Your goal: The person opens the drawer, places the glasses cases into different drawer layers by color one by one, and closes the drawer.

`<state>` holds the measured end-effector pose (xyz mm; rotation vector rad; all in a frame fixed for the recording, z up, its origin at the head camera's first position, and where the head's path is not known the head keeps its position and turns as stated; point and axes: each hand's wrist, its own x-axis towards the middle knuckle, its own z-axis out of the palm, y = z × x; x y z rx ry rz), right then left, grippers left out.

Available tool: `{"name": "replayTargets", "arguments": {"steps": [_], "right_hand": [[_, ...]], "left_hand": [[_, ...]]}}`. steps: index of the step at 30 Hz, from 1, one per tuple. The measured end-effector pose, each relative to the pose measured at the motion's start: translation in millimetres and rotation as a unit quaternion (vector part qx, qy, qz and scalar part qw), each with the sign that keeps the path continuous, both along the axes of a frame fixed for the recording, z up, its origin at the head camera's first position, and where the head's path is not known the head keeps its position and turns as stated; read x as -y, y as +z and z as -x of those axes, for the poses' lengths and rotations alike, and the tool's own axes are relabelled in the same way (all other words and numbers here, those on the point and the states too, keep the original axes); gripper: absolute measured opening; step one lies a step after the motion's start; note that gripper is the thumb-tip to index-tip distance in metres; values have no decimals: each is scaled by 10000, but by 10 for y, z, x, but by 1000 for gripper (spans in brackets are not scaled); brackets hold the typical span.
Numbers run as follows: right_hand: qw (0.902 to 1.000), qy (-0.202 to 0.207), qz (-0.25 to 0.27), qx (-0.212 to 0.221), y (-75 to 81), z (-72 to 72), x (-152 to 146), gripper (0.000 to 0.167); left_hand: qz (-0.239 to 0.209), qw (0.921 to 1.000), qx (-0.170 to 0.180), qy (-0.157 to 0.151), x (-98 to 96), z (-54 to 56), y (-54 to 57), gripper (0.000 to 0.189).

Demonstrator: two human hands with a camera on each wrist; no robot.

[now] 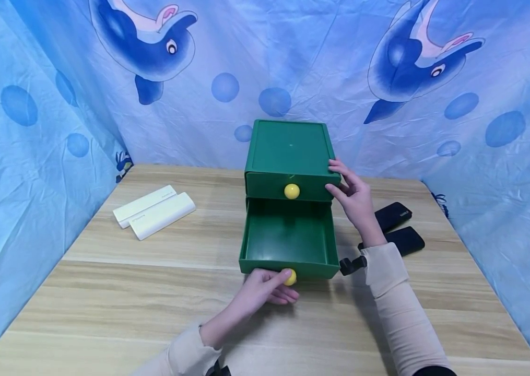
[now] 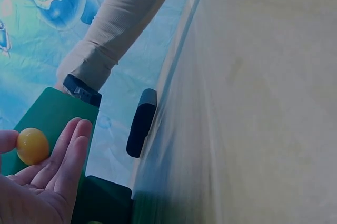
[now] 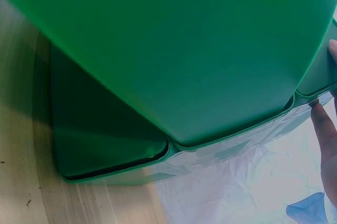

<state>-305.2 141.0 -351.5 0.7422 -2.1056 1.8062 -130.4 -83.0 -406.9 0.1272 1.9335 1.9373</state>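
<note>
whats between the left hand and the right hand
In the head view, the open green drawer lies between the left hand at its yellow knob and the right hand.

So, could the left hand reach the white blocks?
Likely yes: nothing stands between the left hand and the white blocks, but its fingers must release the yellow knob on the open drawer.

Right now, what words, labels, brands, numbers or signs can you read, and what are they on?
None can be read.
Rear white power bank: faint mark, too small to read.
Front white power bank: faint mark, too small to read.
Rear black power bank: small pale mark, too blurred to read.
Green drawer unit: no lettering visible.
</note>
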Motion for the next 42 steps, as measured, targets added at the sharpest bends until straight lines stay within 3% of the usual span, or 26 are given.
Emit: {"name": "replayTargets", "arguments": {"steps": [29, 42], "right_hand": [[10000, -10, 88, 43, 12, -21, 13, 40], [10000, -5, 92, 20, 16, -36, 21, 40]], "left_hand": [[-64, 9994, 55, -323, 32, -69, -12, 53], [-159, 9939, 202, -1074, 185, -25, 18, 53]]}}
